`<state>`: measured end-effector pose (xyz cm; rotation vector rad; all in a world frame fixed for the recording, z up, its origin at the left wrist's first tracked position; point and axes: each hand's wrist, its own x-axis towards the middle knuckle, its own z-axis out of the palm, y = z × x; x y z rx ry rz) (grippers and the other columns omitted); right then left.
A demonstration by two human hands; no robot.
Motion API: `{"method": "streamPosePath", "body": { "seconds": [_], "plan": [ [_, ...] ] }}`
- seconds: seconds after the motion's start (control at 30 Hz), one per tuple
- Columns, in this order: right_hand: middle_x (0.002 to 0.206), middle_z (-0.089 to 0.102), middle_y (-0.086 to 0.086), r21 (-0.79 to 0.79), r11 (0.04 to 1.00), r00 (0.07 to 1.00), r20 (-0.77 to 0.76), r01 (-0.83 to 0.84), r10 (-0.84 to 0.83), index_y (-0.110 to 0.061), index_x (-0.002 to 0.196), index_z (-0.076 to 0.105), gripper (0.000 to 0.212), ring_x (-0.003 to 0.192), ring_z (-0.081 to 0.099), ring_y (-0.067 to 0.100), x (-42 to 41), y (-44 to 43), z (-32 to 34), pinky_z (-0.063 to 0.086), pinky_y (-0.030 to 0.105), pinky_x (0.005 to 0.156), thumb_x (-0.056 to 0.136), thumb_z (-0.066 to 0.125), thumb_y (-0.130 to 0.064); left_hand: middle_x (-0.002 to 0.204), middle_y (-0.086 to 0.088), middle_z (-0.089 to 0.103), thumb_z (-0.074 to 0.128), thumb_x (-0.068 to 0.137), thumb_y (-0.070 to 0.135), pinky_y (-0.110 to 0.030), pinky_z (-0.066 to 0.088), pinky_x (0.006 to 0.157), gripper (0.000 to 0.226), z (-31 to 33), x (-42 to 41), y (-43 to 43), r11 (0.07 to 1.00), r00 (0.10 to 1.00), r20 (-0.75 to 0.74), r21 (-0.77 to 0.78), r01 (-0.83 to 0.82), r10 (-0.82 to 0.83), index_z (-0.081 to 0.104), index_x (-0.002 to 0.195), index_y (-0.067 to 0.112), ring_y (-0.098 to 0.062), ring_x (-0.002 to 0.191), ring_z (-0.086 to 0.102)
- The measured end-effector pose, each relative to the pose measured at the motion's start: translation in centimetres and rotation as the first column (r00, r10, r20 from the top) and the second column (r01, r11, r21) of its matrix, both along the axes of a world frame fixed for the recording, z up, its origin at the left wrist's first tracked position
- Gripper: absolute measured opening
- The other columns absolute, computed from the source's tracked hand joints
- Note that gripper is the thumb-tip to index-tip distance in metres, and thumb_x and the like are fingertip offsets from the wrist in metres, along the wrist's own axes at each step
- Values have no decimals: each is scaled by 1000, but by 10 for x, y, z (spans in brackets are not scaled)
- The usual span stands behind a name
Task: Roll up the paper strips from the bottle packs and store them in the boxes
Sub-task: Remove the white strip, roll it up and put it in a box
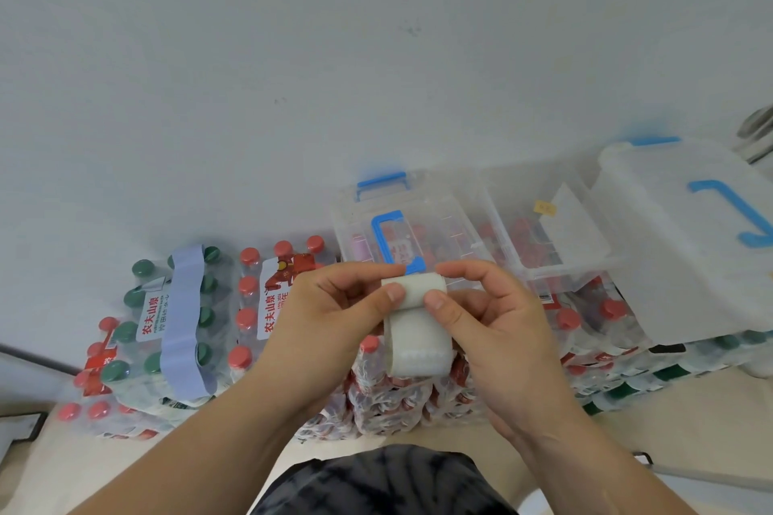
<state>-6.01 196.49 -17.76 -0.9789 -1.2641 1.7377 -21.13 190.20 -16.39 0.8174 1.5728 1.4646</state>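
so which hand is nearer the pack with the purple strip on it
Left. The left hand is just right of the purple-strip pack; the right hand is farther right, beyond the white strip both hold.

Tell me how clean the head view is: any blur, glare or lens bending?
Head view: even, soft light with no hard shadows or glare; both hands, left and right, and the white strip fairly sharp; wide-angle bending curves the edges; clear boxes look hazy.

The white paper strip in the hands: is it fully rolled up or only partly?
Partly rolled. The white strip is coiled at its top between both thumbs, and its tail hangs loose below.
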Motion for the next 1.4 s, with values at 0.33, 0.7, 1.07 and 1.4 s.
{"method": "streamPosePath", "body": {
  "seconds": [0.33,0.7,1.07,1.4],
  "plan": [
    [84,79,13,10,999,998,-34,50,-50,-12,98,64,31,75,77,27,-1,-2,6,60,32,58,71,77,-22,93,-15,76,77,68,17,-67,50,87,26,-2,1,-2,998,1000,28,59,9,-11,79,94,20,-35,91,70],
    [77,75,6,160,980,988,81,119,-133,-18,74,76,13,74,72,28,-4,-12,6,60,49,66,83,73,-28,94,-5,78,75,76,15,-44,59,81,20,-4,2,-7,998,997,-71,61,24,-20,80,95,20,-30,91,72],
    [80,76,3,133,989,998,0,61,-62,-20,74,71,20,71,70,11,-2,-7,8,58,24,63,89,70,-7,97,-15,76,73,79,4,-44,60,79,22,-1,3,-6,998,999,48,67,13,-16,78,96,16,-38,91,70],
    [78,78,5,29,995,996,2,91,-91,-14,73,76,3,73,76,19,1,-14,10,60,27,61,74,78,-16,95,-10,78,77,74,12,-62,52,92,17,1,2,-11,999,996,77,13,-38,37,80,90,16,-36,97,71]
  ]
}}
